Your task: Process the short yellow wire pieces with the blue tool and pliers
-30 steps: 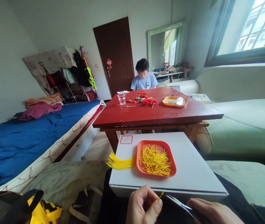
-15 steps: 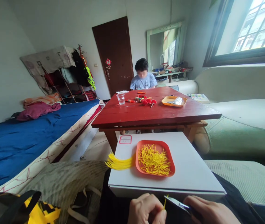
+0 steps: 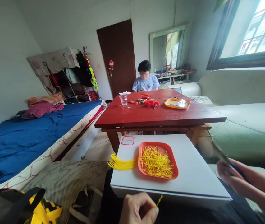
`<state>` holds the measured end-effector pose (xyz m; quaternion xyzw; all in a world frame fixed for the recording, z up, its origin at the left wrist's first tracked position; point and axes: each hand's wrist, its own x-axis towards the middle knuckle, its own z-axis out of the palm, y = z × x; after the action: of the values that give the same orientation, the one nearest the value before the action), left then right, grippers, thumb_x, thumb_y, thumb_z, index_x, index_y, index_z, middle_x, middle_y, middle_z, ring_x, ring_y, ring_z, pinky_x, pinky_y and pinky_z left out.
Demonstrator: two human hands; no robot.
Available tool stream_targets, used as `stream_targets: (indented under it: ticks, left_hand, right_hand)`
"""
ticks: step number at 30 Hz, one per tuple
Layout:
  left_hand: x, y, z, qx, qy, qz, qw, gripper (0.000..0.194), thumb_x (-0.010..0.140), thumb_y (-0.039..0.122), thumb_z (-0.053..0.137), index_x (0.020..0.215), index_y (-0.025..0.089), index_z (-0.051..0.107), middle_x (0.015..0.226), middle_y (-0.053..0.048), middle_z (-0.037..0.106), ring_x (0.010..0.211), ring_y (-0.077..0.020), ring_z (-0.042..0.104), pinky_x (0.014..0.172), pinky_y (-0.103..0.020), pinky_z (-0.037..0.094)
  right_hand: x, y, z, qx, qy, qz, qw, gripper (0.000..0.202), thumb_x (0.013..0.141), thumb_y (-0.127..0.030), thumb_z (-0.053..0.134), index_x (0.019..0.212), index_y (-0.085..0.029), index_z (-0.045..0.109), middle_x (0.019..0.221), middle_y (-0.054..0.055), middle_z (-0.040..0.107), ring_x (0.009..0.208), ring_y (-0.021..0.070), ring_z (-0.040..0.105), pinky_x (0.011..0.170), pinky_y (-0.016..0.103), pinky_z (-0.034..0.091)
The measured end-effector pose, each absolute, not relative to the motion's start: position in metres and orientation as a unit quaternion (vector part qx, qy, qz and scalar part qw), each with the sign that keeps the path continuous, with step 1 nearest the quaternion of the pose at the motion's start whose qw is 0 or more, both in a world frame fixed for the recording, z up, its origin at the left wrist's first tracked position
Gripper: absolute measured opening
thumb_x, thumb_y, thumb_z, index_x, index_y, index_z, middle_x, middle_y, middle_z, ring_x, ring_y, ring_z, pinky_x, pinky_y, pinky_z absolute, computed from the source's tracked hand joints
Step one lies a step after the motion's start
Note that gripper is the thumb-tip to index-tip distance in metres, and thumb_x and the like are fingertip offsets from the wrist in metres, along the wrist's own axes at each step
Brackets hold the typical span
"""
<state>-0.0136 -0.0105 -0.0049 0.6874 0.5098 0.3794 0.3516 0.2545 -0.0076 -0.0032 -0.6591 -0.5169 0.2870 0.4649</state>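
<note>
Low at the front, my left hand (image 3: 138, 209) pinches a short yellow strand (image 3: 159, 200) between thumb and forefinger; its thicker tip sticks up past them. Off to the right, my right hand (image 3: 246, 182) is closed around scissors (image 3: 223, 154), blurred by motion, with the blades pointing up and left. Ahead of my left hand, an orange-red tray (image 3: 175, 171) full of short yellow strands (image 3: 155, 161) rests on a white box (image 3: 197, 174). Longer yellow strands (image 3: 125, 163) lie in a bundle beside the tray, sticking out over the box's left edge.
Beyond the box stands a red table (image 3: 123, 116) with a plastic cup (image 3: 123, 99), red tassel-like pieces (image 3: 149, 103) and an orange tray (image 3: 177, 107). A person (image 3: 145, 81) sits behind it. A blue-covered bed (image 3: 41, 130) is at left, a pale sofa (image 3: 251, 115) at right.
My right hand has swung away to the right and up with the scissors, off the strand. My left hand still pinches the strand, a little further left.
</note>
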Motion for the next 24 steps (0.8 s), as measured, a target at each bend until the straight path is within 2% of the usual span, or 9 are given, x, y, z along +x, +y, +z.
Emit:
stream_targets:
  ticks: [1,3,5,9,12,18,21,24]
  left_hand:
    - [-0.013,-0.004,-0.001,0.701,0.515,0.373,0.325,0.020,0.069,0.017,0.059,0.049,0.016,0.060,0.041,0.005,0.044,0.040,-0.0078,0.035,0.042,-0.019,0.025]
    - [-0.008,0.010,0.007,0.733,0.522,0.358,0.249,0.019,0.074,0.016,0.059,0.055,0.016,0.064,0.047,0.002,0.053,0.044,-0.0102,0.044,0.044,-0.020,0.030]
    - [0.000,0.026,0.014,0.759,0.534,0.327,0.178,0.013,0.072,0.010,0.063,0.061,0.015,0.068,0.052,-0.001,0.060,0.049,-0.0129,0.052,0.048,-0.020,0.036]
    - [0.014,0.047,0.015,0.772,0.539,0.307,0.140,0.012,0.064,0.004,0.072,0.072,0.014,0.072,0.059,-0.006,0.067,0.055,-0.0180,0.059,0.054,-0.025,0.043]
    - [0.018,0.051,0.011,0.778,0.536,0.301,0.128,0.010,0.065,0.004,0.072,0.069,0.013,0.071,0.062,-0.007,0.068,0.058,-0.0201,0.061,0.056,-0.027,0.044]
    - [0.017,0.051,0.010,0.783,0.529,0.306,0.118,0.011,0.065,0.003,0.073,0.062,0.012,0.068,0.059,-0.005,0.066,0.058,-0.0186,0.061,0.054,-0.026,0.045]
    - [0.020,0.053,0.010,0.783,0.525,0.312,0.119,0.013,0.060,0.006,0.077,0.066,0.012,0.068,0.057,-0.003,0.065,0.056,-0.0183,0.060,0.053,-0.026,0.046]
    - [0.012,0.053,0.015,0.786,0.512,0.326,0.119,0.015,0.062,0.010,0.077,0.074,0.014,0.068,0.067,-0.003,0.067,0.066,-0.0173,0.062,0.061,-0.025,0.049]
  right_hand:
    - [0.261,0.002,0.003,-0.686,-0.567,0.237,0.391,0.030,0.077,-0.042,0.049,0.099,-0.023,0.058,0.095,0.014,0.071,0.092,0.0316,0.064,0.078,0.038,0.049]
    - [0.262,0.021,0.011,-0.729,-0.656,0.109,0.161,0.035,0.075,-0.033,0.047,0.105,-0.017,0.055,0.102,0.017,0.068,0.091,0.0337,0.064,0.076,0.042,0.048]
    - [0.251,0.035,0.015,-0.737,-0.668,0.059,0.085,0.028,0.076,-0.024,0.044,0.099,-0.013,0.056,0.097,0.019,0.067,0.084,0.0348,0.066,0.069,0.043,0.047]
    - [0.228,0.049,0.014,-0.742,-0.668,0.031,0.050,0.017,0.079,-0.020,0.044,0.086,-0.013,0.059,0.081,0.017,0.067,0.072,0.0349,0.068,0.056,0.037,0.044]
    - [0.222,0.049,0.014,-0.734,-0.677,0.023,0.039,0.016,0.080,-0.021,0.046,0.084,-0.015,0.059,0.079,0.014,0.069,0.073,0.0327,0.069,0.055,0.033,0.042]
    - [0.219,0.048,0.012,-0.739,-0.673,0.029,0.032,0.019,0.083,-0.022,0.043,0.086,-0.014,0.060,0.082,0.014,0.069,0.075,0.0321,0.069,0.057,0.034,0.043]
    - [0.215,0.049,0.009,-0.741,-0.670,0.029,0.039,0.024,0.086,-0.023,0.040,0.088,-0.012,0.061,0.087,0.016,0.067,0.073,0.0314,0.069,0.056,0.035,0.045]
    - [0.216,0.048,0.006,-0.738,-0.672,0.023,0.058,0.028,0.087,-0.027,0.039,0.094,-0.011,0.062,0.096,0.016,0.062,0.069,0.0301,0.069,0.055,0.036,0.046]
